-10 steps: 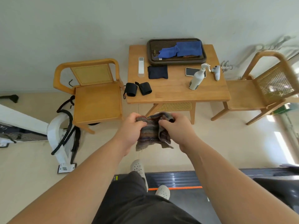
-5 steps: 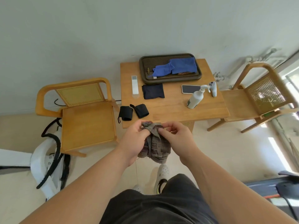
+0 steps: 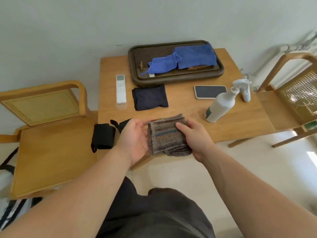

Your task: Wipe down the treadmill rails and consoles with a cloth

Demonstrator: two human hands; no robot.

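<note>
A folded striped grey-brown cloth (image 3: 167,136) lies flat between both hands, just above the front edge of the wooden table (image 3: 187,115). My left hand (image 3: 135,140) supports it from the left side and below, palm up. My right hand (image 3: 195,136) grips its right edge with the thumb on top. A white spray bottle (image 3: 219,105) stands tilted on the table to the right of the cloth. No treadmill is in view.
On the table are a dark tray (image 3: 135,69) holding a blue cloth (image 3: 185,60), a white remote (image 3: 121,89), a folded navy cloth (image 3: 149,97), a phone (image 3: 210,91) and black wrist wraps (image 3: 103,136). Wooden chairs stand at the left (image 3: 51,148) and right (image 3: 289,100).
I have stepped off the treadmill toward the table, which is now close. The bunched cloth has been folded flat between my hands and brought over the table's front edge.
</note>
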